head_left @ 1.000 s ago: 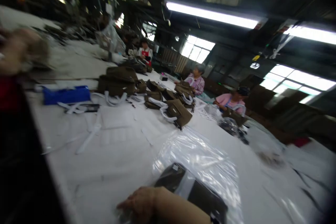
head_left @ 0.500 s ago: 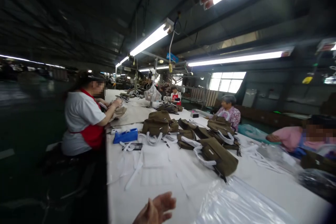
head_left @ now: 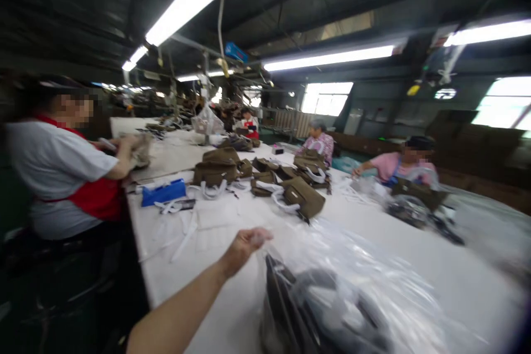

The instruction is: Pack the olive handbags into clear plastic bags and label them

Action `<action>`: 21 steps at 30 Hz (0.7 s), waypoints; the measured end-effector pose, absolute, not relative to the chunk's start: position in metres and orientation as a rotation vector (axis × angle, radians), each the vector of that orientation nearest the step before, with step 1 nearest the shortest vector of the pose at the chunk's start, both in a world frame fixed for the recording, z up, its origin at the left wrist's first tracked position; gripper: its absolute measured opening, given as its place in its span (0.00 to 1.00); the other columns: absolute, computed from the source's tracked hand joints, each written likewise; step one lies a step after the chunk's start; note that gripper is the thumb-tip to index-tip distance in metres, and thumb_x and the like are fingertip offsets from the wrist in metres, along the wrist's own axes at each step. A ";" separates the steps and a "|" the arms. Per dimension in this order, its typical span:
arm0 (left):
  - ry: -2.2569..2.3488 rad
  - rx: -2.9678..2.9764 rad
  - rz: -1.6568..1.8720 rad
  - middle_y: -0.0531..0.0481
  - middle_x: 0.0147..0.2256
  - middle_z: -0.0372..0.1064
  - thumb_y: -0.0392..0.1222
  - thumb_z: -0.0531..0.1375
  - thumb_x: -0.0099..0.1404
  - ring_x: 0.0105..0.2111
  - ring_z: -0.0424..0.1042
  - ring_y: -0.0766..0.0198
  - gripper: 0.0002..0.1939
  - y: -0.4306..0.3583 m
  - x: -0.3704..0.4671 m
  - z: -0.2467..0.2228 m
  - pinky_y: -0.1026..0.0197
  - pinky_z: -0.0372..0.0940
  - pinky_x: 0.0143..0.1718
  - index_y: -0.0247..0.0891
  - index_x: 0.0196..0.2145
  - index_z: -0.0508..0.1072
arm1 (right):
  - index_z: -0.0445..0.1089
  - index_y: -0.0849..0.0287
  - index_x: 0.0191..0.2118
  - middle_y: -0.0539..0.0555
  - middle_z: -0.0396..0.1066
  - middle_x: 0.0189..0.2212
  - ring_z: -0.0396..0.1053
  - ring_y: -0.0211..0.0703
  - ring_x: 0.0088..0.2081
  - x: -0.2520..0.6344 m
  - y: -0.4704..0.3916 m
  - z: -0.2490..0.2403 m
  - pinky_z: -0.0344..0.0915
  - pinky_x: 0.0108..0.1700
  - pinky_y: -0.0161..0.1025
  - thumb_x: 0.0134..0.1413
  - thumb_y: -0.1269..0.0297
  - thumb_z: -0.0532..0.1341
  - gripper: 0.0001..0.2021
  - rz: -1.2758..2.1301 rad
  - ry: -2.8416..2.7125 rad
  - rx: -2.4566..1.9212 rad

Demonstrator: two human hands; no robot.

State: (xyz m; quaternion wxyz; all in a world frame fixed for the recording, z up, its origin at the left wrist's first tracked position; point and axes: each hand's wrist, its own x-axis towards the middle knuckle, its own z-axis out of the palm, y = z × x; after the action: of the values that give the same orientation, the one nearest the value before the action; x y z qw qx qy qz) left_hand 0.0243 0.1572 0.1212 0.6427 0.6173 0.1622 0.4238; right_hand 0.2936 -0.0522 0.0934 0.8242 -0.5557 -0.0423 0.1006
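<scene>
My left hand [head_left: 248,244] reaches in from the bottom, its fingers pinched on the upper left edge of a clear plastic bag [head_left: 269,282]. Inside the plastic is a dark bag [head_left: 286,310] with pale wrapped handles, at the bottom centre. More clear plastic sheeting [head_left: 365,254] spreads over the white table [head_left: 232,304] to the right of it. My right hand does not show.
Olive bags [head_left: 305,197] with white-wrapped handles lie beyond the plastic. A blue tape dispenser [head_left: 164,192] stands near the left table edge. A person in a red apron [head_left: 99,193] works at the left; a person in pink [head_left: 385,166] sits at the right.
The view has turned right and down. My left hand has gone from open fingers to a pinch on the plastic. The dark bag in plastic has come into view.
</scene>
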 end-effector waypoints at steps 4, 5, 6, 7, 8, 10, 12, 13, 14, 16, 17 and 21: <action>0.297 1.195 0.921 0.49 0.30 0.74 0.54 0.64 0.53 0.34 0.71 0.63 0.16 0.175 0.037 0.136 0.58 0.64 0.46 0.37 0.30 0.77 | 0.71 0.50 0.39 0.53 0.73 0.35 0.71 0.50 0.38 0.284 -0.158 0.089 0.71 0.38 0.51 0.47 0.45 0.60 0.17 0.022 -0.136 -1.232; 0.285 1.146 0.924 0.49 0.29 0.74 0.53 0.66 0.51 0.32 0.72 0.63 0.16 0.180 0.039 0.139 0.58 0.65 0.44 0.36 0.29 0.77 | 0.71 0.50 0.35 0.52 0.73 0.32 0.71 0.48 0.35 0.282 -0.169 0.093 0.72 0.36 0.49 0.46 0.48 0.62 0.13 -0.022 -0.154 -1.231; 0.277 1.105 0.933 0.49 0.28 0.75 0.52 0.67 0.50 0.31 0.72 0.63 0.15 0.183 0.040 0.142 0.57 0.67 0.43 0.36 0.29 0.77 | 0.71 0.51 0.32 0.51 0.73 0.29 0.71 0.47 0.32 0.282 -0.176 0.099 0.72 0.35 0.47 0.45 0.50 0.63 0.12 -0.066 -0.169 -1.228; 0.271 1.075 0.945 0.49 0.27 0.75 0.50 0.68 0.49 0.30 0.73 0.63 0.14 0.185 0.041 0.145 0.57 0.68 0.41 0.36 0.28 0.77 | 0.70 0.53 0.30 0.49 0.72 0.27 0.71 0.45 0.30 0.283 -0.179 0.105 0.72 0.34 0.46 0.45 0.52 0.65 0.11 -0.103 -0.182 -1.214; 0.264 1.063 0.958 0.49 0.27 0.75 0.49 0.68 0.49 0.30 0.73 0.63 0.13 0.187 0.041 0.147 0.58 0.69 0.40 0.36 0.28 0.77 | 0.70 0.54 0.30 0.48 0.71 0.25 0.70 0.42 0.28 0.285 -0.179 0.112 0.73 0.34 0.44 0.44 0.54 0.66 0.11 -0.129 -0.199 -1.190; 0.235 1.094 0.967 0.50 0.27 0.75 0.50 0.68 0.49 0.30 0.74 0.63 0.14 0.191 0.039 0.149 0.59 0.70 0.39 0.38 0.28 0.77 | 0.70 0.56 0.34 0.47 0.72 0.27 0.71 0.39 0.28 0.285 -0.177 0.125 0.72 0.36 0.41 0.44 0.56 0.67 0.13 -0.120 -0.267 -1.134; 0.208 1.183 0.923 0.49 0.30 0.76 0.53 0.69 0.46 0.33 0.74 0.60 0.18 0.195 0.035 0.144 0.59 0.69 0.42 0.38 0.32 0.78 | 0.70 0.57 0.38 0.49 0.74 0.30 0.72 0.40 0.31 0.282 -0.176 0.136 0.72 0.39 0.41 0.44 0.56 0.67 0.16 -0.086 -0.364 -1.104; 0.212 1.236 0.868 0.47 0.33 0.77 0.54 0.69 0.45 0.36 0.74 0.58 0.21 0.198 0.033 0.140 0.59 0.68 0.45 0.37 0.34 0.77 | 0.70 0.59 0.38 0.51 0.74 0.31 0.73 0.41 0.33 0.280 -0.177 0.141 0.71 0.41 0.42 0.45 0.55 0.67 0.16 -0.078 -0.398 -1.108; 0.230 1.282 0.799 0.44 0.35 0.76 0.55 0.68 0.45 0.39 0.74 0.56 0.23 0.202 0.032 0.135 0.58 0.67 0.46 0.36 0.36 0.77 | 0.70 0.60 0.37 0.51 0.74 0.31 0.73 0.41 0.33 0.279 -0.177 0.144 0.71 0.42 0.42 0.46 0.56 0.67 0.15 -0.073 -0.413 -1.121; 0.292 1.316 0.678 0.41 0.37 0.76 0.56 0.66 0.49 0.40 0.74 0.55 0.24 0.209 0.034 0.126 0.57 0.67 0.47 0.32 0.35 0.77 | 0.70 0.60 0.33 0.51 0.74 0.28 0.73 0.41 0.33 0.282 -0.174 0.150 0.72 0.42 0.40 0.47 0.58 0.67 0.12 -0.034 -0.390 -1.139; 0.320 1.298 0.650 0.41 0.36 0.76 0.55 0.65 0.52 0.38 0.74 0.55 0.22 0.212 0.039 0.125 0.55 0.68 0.46 0.31 0.34 0.76 | 0.69 0.60 0.32 0.50 0.74 0.27 0.73 0.40 0.32 0.288 -0.169 0.154 0.72 0.41 0.40 0.47 0.60 0.67 0.10 0.012 -0.363 -1.137; 0.323 1.255 0.683 0.48 0.29 0.76 0.48 0.53 0.66 0.32 0.75 0.63 0.17 0.226 0.080 0.151 0.55 0.68 0.43 0.28 0.34 0.71 | 0.66 0.61 0.27 0.50 0.72 0.23 0.72 0.37 0.25 0.333 -0.126 0.186 0.73 0.32 0.37 0.55 0.67 0.60 0.07 0.232 -0.193 -1.116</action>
State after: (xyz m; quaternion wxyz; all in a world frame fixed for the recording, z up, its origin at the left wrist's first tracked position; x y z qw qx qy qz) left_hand 0.0799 0.2265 0.1513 0.7435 0.5731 0.1473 0.3116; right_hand 0.3331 -0.1262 0.1861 0.8375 -0.5275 -0.0911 0.1098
